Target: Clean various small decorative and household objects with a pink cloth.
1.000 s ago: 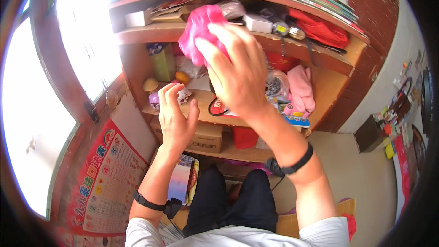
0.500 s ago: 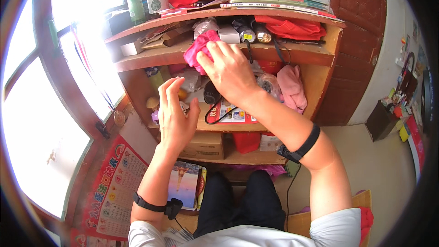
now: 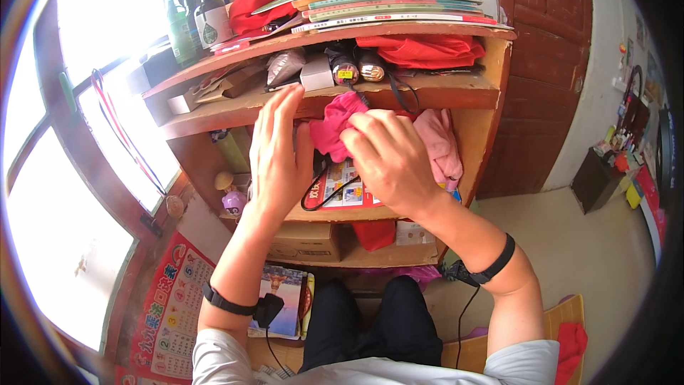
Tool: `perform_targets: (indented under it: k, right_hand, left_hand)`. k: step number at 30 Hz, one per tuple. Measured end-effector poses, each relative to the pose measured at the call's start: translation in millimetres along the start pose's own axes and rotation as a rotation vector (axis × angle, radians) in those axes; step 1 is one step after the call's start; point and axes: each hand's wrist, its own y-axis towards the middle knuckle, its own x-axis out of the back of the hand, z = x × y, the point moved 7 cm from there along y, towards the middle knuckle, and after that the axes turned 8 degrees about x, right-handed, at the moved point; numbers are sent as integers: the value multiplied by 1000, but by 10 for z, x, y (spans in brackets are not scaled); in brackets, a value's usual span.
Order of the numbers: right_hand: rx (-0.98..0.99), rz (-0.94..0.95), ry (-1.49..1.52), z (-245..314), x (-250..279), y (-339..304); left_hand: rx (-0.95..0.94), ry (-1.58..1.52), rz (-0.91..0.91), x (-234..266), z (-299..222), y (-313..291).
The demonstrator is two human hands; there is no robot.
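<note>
A crumpled bright pink cloth (image 3: pixel 335 128) hangs in front of the middle shelf opening. My right hand (image 3: pixel 392 157) is closed on its right side, fingers bent into the fabric. Left of the cloth, my left hand (image 3: pixel 274 150) is raised with fingers stretched upward, its thumb close to the cloth's edge; whether they touch I cannot tell. Behind the right hand, a pale pink cloth (image 3: pixel 443 146) drapes over the shelf's right part. A black strap loop (image 3: pixel 311 196) lies on a printed red sheet (image 3: pixel 333 187) below the bright pink cloth.
The wooden shelf unit (image 3: pixel 285 107) holds two torches (image 3: pixel 370 68), a white box (image 3: pixel 317 71) and red fabric (image 3: pixel 427 50). Books (image 3: pixel 399 7) and bottles (image 3: pixel 211 18) stand on top. A cardboard box (image 3: pixel 303 242) sits low. Windows are left, a brown door (image 3: pixel 545 64) right.
My right hand has brought the bright pink cloth down and slightly right, away from the upper shelf. My left hand has risen beside it. The view has shifted a little.
</note>
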Motion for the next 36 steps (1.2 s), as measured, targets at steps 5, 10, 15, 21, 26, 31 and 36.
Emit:
perform_targets:
  k: [5,10,15,21,26,31,36]
  right_hand:
    - [-127,-19,87,-259,273,-135]
    - [-229,59,262,-253,150,-522]
    - [-269,43,287,-280,83,-655]
    - [-358,98,324,-249,-150,-886]
    - [-412,83,372,-192,-217,-903]
    - [-497,12,382,-197,-87,-861]
    - [-641,-117,555,-104,79,-737]
  left_hand:
    - [169,215,53,-283,163,525]
    - [261,307,234,-557,392,661]
    - [183,382,124,-383,199,629]
    - [154,330,52,-165,-66,538]
    - [340,346,165,-73,14,452]
    - [461,112,24,342,-103,73]
    - [551,-274,14,502,-22,-473]
